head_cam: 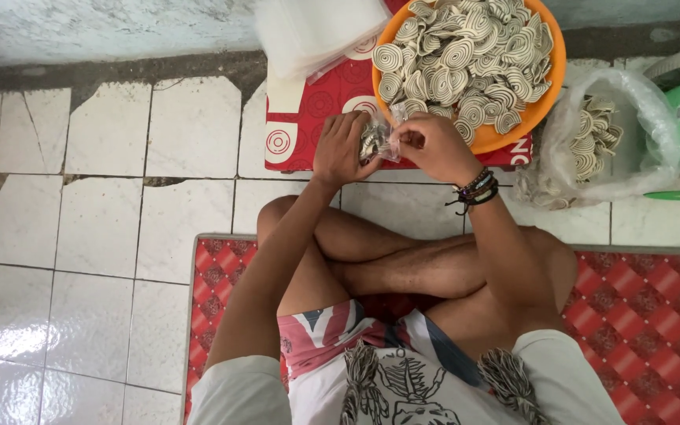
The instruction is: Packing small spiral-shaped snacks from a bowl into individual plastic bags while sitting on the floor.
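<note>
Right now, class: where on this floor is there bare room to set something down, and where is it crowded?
Bare tiled floor lies left of the red board and the red mat. A narrow tile strip between board and mat holds the knees. Crowded: the orange bowl of spiral pieces, the left hand and right hand on a small clear bag, the plastic bag at right.

Both arms reach forward over crossed legs to the upper middle of the frame; left hand (341,148) and right hand (433,145) (beaded wrist) pinch together, fingers curled.
</note>
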